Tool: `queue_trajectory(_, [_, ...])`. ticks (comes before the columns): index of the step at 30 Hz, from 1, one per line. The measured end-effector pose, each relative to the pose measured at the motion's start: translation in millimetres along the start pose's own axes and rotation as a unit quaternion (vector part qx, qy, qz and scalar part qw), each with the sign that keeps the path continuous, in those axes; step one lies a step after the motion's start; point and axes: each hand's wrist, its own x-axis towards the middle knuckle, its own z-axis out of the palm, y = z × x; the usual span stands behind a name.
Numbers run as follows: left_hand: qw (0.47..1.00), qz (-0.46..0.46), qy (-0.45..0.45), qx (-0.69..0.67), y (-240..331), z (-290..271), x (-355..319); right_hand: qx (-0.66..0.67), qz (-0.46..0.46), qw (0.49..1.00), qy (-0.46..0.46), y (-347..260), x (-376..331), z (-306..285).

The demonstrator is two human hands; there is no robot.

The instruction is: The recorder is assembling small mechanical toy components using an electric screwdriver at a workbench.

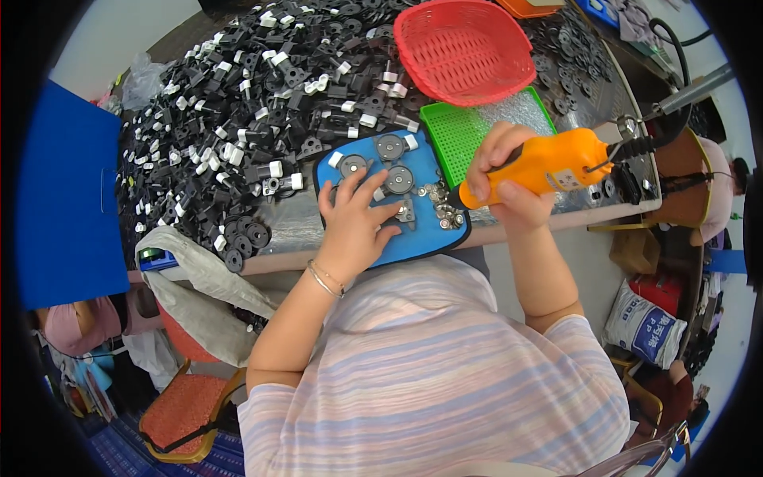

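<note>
My left hand [355,222] rests with fingers spread over a blue mat [425,242] at the table's near edge. Its fingertips reach among several black round-wheeled parts with white tabs, such as one wheeled part [399,180]. A small black bracket [407,213] lies beside the thumb and index finger; whether they touch it I cannot tell. In my right hand [520,203] is an orange electric screwdriver [556,159], gripped around its body. The screwdriver's dark nose points left and down, above small round metal pieces [443,208] at the mat's right side.
A big heap of black and white parts [262,103] covers the table's left and middle. Behind the mat stand a green perforated tray [449,147] and a red basket [433,60]. Loose black discs [248,236] lie near the front edge. A cable [675,48] hangs at right.
</note>
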Motion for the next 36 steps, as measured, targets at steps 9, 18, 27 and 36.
queue_trajectory(9, [1.000,0.015,-0.013,-0.003,-0.2,-0.6,-5.6,-0.004,0.003,1.000,-0.004,4.4,-0.4,2.9])
queue_trajectory(18, [1.000,0.013,-0.005,-0.007,-0.7,-7.8,-9.5,-0.017,0.006,1.000,0.005,8.3,-1.9,5.4])
queue_trajectory(27, [0.968,-0.111,0.208,0.081,-75.0,-43.6,-63.4,-0.027,-0.007,1.000,0.013,-4.6,-7.8,-5.1])
queue_trajectory(36, [0.915,-0.289,0.195,0.205,-100.1,-45.0,-101.0,-0.015,0.003,1.000,0.004,1.3,-2.5,-2.8])
